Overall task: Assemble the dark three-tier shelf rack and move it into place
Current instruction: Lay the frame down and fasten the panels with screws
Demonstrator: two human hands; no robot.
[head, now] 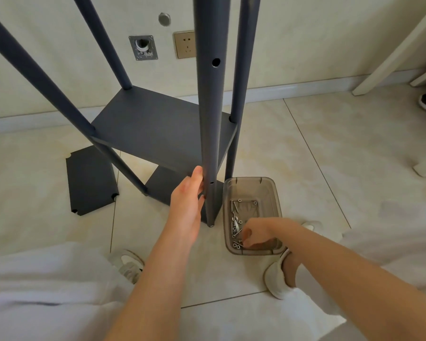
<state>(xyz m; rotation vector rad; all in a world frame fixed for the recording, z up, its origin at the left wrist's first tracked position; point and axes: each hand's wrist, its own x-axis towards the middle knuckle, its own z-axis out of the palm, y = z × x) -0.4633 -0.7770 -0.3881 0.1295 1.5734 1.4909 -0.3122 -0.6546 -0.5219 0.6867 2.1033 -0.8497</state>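
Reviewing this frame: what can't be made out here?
- Head view, top edge: the upper ends of the rack posts are cut off.
- Right hand in the clear bin: its curled fingers hide whether it pinches one of the screws.
- Left hand at the nearest post: its fingers are hidden behind the post, so the grip is unclear.
- Bottom shelf: mostly covered by the upper shelf.
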